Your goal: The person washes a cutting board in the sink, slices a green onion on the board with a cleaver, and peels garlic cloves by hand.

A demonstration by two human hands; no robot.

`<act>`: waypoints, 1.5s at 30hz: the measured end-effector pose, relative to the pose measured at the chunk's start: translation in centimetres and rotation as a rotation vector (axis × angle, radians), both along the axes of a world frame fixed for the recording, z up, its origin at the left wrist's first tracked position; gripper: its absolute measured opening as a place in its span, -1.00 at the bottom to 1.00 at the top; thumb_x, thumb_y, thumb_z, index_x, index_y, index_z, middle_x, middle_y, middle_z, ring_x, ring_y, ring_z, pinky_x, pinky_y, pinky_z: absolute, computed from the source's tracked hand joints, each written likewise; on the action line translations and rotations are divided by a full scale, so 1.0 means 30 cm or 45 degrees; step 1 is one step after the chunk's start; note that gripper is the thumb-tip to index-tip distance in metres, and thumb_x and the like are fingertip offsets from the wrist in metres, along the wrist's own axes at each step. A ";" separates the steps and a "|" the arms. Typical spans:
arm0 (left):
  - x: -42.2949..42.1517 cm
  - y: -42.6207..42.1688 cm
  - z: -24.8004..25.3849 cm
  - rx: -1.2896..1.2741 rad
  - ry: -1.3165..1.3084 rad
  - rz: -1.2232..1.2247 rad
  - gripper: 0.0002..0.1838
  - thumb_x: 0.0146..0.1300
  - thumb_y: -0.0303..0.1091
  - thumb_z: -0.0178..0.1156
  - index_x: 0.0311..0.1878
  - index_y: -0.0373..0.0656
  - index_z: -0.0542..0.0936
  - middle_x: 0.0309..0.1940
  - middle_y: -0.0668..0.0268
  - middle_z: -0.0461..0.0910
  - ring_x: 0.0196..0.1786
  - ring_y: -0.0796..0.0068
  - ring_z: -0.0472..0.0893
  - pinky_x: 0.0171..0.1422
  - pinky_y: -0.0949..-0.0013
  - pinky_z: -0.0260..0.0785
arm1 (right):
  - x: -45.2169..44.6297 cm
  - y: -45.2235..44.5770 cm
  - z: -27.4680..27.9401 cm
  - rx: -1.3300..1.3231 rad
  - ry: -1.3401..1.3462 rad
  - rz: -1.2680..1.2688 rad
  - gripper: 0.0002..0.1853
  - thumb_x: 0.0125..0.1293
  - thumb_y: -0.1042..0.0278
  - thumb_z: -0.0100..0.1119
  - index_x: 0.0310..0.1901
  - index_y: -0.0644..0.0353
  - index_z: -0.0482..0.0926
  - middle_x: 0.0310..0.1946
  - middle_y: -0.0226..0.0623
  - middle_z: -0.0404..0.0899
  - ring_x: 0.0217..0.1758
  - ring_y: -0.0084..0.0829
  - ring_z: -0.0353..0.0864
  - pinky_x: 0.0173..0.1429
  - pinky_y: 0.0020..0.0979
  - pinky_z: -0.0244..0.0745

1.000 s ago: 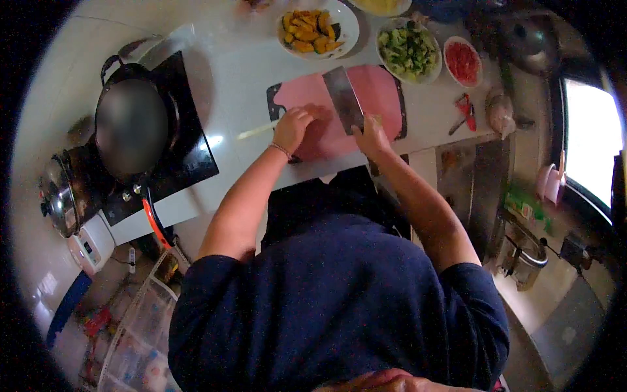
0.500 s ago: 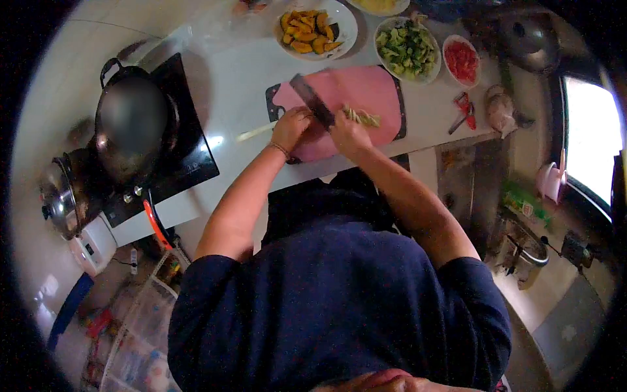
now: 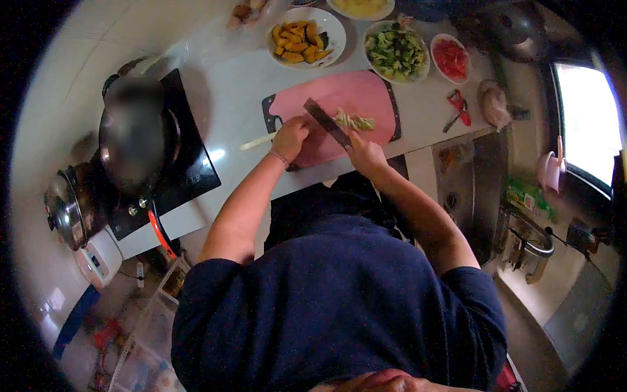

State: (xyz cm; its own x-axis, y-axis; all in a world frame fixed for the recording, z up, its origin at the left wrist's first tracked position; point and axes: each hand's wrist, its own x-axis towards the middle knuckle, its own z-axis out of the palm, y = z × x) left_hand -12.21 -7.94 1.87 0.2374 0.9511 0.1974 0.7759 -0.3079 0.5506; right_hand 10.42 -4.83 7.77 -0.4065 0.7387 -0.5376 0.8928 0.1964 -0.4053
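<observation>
The right grip (image 3: 367, 155) is closed round the handle of a broad-bladed knife (image 3: 326, 123), whose blade slants away from it, forward and to the left. The left grip (image 3: 289, 138) is curled downward just left of that blade. A pale stalk (image 3: 258, 141) lies beside the left grip, its visible end running out leftward past the board onto the surface (image 3: 238, 108); the bent fingers hide their undersides, so whether they are gripping it I cannot tell.

Just ahead of the right grip, on the far side of the blade from the left grip, pale green cut strips (image 3: 354, 121) lie in a small heap. Both grips are at the near part of a pink cutting board (image 3: 313, 91) with dark corners.

Farther ahead of the left grip stands a plate (image 3: 336, 36) of orange pieces (image 3: 297, 49). Ahead of the right grip and slightly to its right is a plate (image 3: 426, 65) of chopped greens (image 3: 395, 52), and beyond that to the right a smaller dish of red pieces (image 3: 450, 60). A red-handled tool (image 3: 460, 108) lies well to the right of the right grip, with a wrapped bundle (image 3: 496, 106) past it. Well left of the left grip, a dark pan (image 3: 137, 147) sits on a black cooktop (image 3: 196, 160).
</observation>
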 end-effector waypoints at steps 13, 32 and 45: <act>0.321 0.129 0.009 -0.033 -0.182 0.254 -0.36 -0.02 -0.30 0.27 0.16 -0.20 0.28 0.17 -0.02 0.25 0.30 -0.09 0.16 0.35 -0.02 0.03 | 0.428 -0.062 -0.079 -0.469 0.727 -1.156 -0.80 0.26 0.35 0.10 -0.14 0.24 0.44 -0.57 -0.37 0.48 -0.61 -0.58 0.43 -0.60 -0.53 0.33; 0.415 0.378 0.199 0.310 -0.270 0.201 -0.71 0.05 -0.30 0.26 -0.13 -0.09 0.55 0.11 0.14 0.38 0.24 -0.06 0.25 0.25 -0.02 0.15 | 0.141 0.155 0.068 -0.573 0.985 -0.812 -0.85 0.28 0.37 0.06 -0.24 0.27 0.37 -0.64 -0.37 0.42 -0.67 -0.55 0.41 -0.61 -0.45 0.34; -0.029 1.184 0.258 0.196 -0.219 0.562 -0.84 0.11 -0.41 0.13 -0.22 -0.19 0.50 0.00 0.08 0.46 -0.03 0.01 0.45 0.05 0.10 0.31 | -0.277 0.867 0.174 -0.554 1.293 -0.898 -0.81 0.25 0.32 0.09 -0.22 0.20 0.36 -0.62 -0.25 0.47 -0.71 -0.49 0.40 -0.66 -0.44 0.33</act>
State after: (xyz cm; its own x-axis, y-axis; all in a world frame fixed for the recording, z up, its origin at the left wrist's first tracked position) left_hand -13.08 27.59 9.61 -0.2300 0.9102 0.3444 0.7524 -0.0581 0.6562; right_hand 2.12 21.17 12.99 -0.3687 0.8027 -0.4688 0.0099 -0.5009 -0.8655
